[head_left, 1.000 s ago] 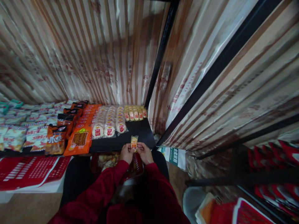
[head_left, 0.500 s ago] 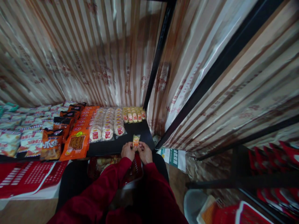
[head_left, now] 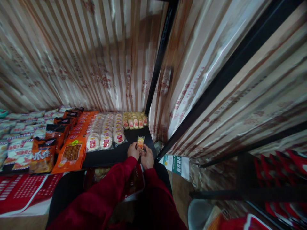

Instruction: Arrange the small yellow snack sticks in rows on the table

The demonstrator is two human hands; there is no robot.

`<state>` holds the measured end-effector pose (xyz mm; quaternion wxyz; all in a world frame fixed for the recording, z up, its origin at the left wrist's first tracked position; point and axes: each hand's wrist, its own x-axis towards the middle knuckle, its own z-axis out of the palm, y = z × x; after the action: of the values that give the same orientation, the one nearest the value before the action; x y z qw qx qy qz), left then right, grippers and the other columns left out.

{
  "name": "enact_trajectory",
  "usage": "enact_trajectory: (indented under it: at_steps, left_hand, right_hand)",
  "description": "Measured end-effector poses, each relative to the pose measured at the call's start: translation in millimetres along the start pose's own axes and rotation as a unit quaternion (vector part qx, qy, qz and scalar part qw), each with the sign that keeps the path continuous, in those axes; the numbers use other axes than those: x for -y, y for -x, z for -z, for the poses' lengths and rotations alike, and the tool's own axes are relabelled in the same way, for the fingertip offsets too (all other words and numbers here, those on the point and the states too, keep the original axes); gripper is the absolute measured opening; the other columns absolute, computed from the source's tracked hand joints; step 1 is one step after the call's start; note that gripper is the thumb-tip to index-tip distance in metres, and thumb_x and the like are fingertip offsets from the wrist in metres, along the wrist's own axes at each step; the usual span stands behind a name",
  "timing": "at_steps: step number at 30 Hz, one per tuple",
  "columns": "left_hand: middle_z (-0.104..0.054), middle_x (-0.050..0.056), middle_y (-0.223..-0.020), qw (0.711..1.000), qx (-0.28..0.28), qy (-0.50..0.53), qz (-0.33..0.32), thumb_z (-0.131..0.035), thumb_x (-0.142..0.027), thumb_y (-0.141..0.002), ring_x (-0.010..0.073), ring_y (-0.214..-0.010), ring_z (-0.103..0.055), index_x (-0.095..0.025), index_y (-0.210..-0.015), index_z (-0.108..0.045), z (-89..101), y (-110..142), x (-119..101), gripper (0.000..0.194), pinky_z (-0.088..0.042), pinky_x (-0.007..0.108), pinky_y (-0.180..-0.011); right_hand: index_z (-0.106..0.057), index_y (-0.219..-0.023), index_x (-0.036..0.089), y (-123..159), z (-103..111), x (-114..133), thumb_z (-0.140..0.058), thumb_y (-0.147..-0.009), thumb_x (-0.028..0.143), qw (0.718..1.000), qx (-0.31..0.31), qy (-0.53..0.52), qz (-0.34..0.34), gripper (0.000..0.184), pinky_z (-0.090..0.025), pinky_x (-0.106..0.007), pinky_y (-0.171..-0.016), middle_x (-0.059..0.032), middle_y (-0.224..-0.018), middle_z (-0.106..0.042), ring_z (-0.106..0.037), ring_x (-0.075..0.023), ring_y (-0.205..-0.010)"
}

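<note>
Between my two hands, over the front of the black shelf [head_left: 103, 158], a small wrapped snack [head_left: 140, 142] in a clear yellowish wrapper with a red and orange label stands upright. My left hand [head_left: 133, 151] pinches it from the left. From the right, the fingers of my right hand [head_left: 147, 157] close on its lower part. Behind it, rows of matching small yellow packs [head_left: 135, 123] sit at the shelf's back right corner. Round white wrapped cakes [head_left: 106, 141] lie in rows to their left.
Orange bags of sticks [head_left: 72, 150] and orange-black snack bags [head_left: 43, 155] fill the shelf's left, beside white bags [head_left: 19, 150]. A red basket [head_left: 21, 191] is below. Black posts [head_left: 158, 64] rise before a striped curtain [head_left: 107, 57]. A grey bin [head_left: 198, 210] stands at lower right.
The view has shifted slightly, so the shelf goods appear further left and lower. Both hands still hold the wrapped snack, and my right hand has turned a little around it.
</note>
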<state>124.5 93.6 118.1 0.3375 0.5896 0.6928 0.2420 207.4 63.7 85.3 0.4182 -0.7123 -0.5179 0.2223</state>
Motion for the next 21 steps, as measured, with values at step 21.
enact_trajectory:
  at_steps: [21]
  left_hand:
    - [-0.059,0.014,-0.114,0.997,0.005,0.072,-0.019,-0.044,-0.021,-0.083,0.0177,-0.105,-0.054,-0.012,-0.115,-0.056,-23.7,-66,-37,0.035,-0.039,0.025,-0.092]
  right_hand:
    - [-0.039,-0.131,0.011,-64,-22,-8,-0.039,-0.077,0.018,0.997,-0.068,-0.015,0.026,0.054,-0.046,-0.030,-0.084,-0.0158,-0.120,-0.050,-0.059,-0.0176,-0.093]
